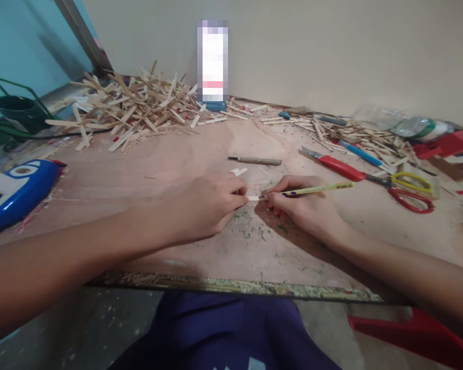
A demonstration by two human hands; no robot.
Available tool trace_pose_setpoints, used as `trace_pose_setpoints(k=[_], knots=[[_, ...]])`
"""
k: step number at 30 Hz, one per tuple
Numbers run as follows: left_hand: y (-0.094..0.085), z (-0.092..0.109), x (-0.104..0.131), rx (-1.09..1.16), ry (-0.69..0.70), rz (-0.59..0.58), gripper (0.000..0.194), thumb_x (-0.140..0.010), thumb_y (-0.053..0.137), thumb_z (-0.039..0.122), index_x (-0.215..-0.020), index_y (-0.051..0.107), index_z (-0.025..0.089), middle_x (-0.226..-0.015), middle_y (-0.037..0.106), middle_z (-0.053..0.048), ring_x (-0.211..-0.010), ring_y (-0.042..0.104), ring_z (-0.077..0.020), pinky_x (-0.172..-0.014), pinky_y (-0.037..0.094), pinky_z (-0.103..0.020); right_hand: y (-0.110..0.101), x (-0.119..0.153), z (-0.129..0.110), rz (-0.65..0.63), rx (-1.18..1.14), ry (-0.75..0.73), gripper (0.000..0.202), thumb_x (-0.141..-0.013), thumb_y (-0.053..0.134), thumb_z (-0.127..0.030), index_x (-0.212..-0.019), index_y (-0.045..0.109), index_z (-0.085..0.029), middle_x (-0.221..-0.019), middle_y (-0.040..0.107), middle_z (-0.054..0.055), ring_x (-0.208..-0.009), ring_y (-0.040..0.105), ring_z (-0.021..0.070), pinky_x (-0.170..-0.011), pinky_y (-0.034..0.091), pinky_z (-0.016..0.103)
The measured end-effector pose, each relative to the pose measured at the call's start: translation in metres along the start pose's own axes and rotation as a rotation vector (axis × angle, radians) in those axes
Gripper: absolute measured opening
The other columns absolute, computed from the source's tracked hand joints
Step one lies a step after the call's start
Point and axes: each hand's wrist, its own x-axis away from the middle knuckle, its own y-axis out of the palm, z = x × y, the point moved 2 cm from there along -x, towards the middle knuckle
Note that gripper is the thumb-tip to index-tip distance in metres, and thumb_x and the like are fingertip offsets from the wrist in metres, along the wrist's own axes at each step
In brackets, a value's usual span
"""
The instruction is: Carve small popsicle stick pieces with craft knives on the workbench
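Observation:
My left hand (219, 203) pinches a small pale wooden stick (253, 198) against the table, its fingers closed over most of it. A yellow pencil (316, 190) with dark spots is gripped in my right hand (299, 203), and its tip meets the stick's free right end. Beside my left fingertips, another light stick piece (239, 171) pokes out; whether the hand holds it is unclear. A wood-handled carving tool (254, 161) lies just beyond both hands. Green shavings (256, 226) are scattered on the tabletop (193, 257) below them.
Popsicle sticks (139, 105) are heaped at the back left, near a propped phone (213, 61). On the right lie a red-handled cutter (341, 167), a blue pen-like tool (360, 153), scissors (411, 192) and a plastic bottle (420, 127). A blue-and-white object (27, 190) sits left.

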Motion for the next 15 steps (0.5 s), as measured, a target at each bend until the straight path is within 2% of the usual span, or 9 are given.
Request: trace_pose_setpoints(k=[15], knots=[[-0.0013,0.0006,-0.0006,0.000,0.003,0.005,0.030,-0.105,0.050,0.014,-0.104,0.080,0.013,-0.107,0.073,-0.011,-0.098,0.067,-0.0258,-0.087,0.055,-0.040,-0.0010,-0.0004,0.0002,0.005,0.019,-0.038,0.017,-0.074,0.067,-0.013,-0.059,0.069,-0.020,-0.053,0.066,-0.001,-0.048,0.057,0.0119,-0.047,0.042,0.024]])
